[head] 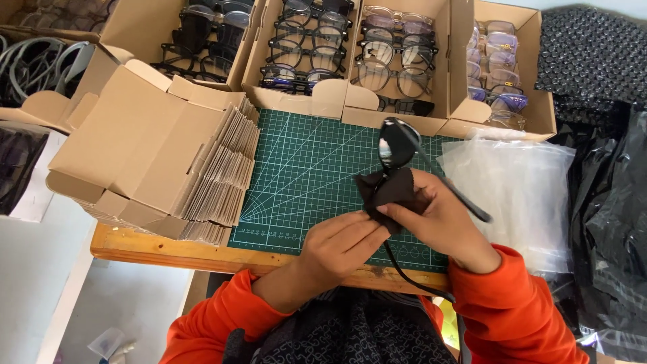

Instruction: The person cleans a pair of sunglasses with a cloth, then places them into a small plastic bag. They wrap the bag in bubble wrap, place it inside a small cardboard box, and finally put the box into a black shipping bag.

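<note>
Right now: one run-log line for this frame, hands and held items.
left hand: pinching dark cloth | right hand: holding black glasses | surface: green cutting mat | nearby: flat cardboard boxes, clear bags

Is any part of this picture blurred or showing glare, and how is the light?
Head view: light is soft and even, with weak shadows; the glasses show a pale reflection on the lens; the right hand and the cloth look slightly soft; the cutting mat lines curve toward the edges, a wide-lens effect.

1. Cutting mat (303, 175): dark green with pale grid lines.
2. Cloth (387, 192): dark brown.
3. Glasses (397, 145): black frame.
4. Flat cartons (145, 145): plain tan.
5. Sleeves (512, 303): bright orange.
</note>
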